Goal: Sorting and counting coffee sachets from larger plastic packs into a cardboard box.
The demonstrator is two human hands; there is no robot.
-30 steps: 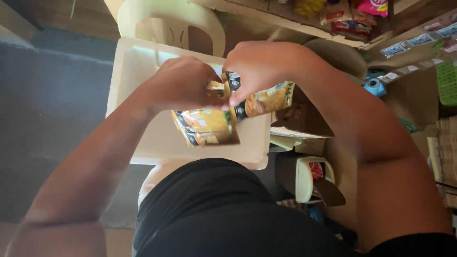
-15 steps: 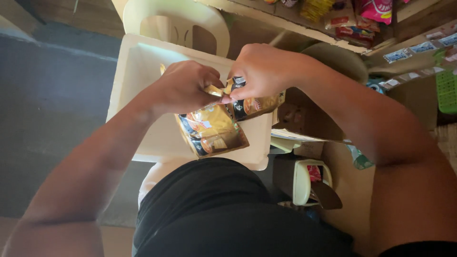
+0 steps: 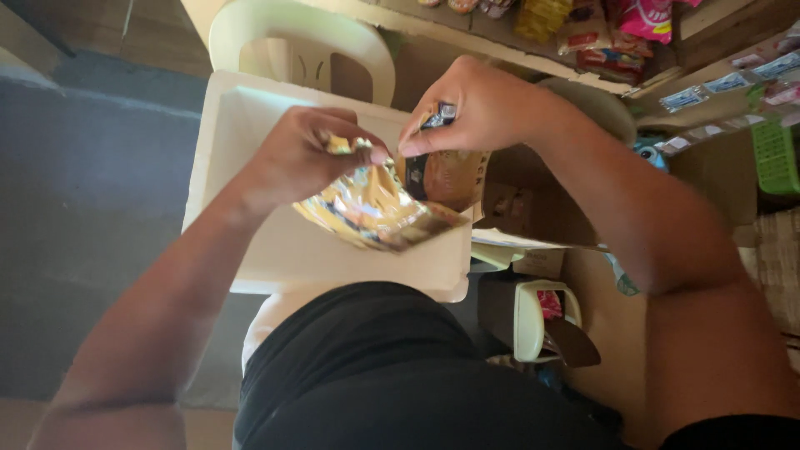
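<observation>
Over a white foam box (image 3: 250,167), the left hand (image 3: 300,158) pinches the top of a shiny gold sachet strip (image 3: 375,208) while the right hand (image 3: 475,108) grips the adjoining sachet (image 3: 442,175), fingers closed tight; pinching close beside the seam between them looks the way to part them cleanly.

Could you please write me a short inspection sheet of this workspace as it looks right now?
Surface: white foam lid resting on a plastic chair.
Job's things: shiny gold sachets, joined in a strip.
Clutter: open cardboard box; cream mug lower down.
Hands: left hand pinches one sachet's top edge; right hand grips the next sachet.
Cables: nothing seen.
Surroundings: shelf of snack packets; green basket.
</observation>
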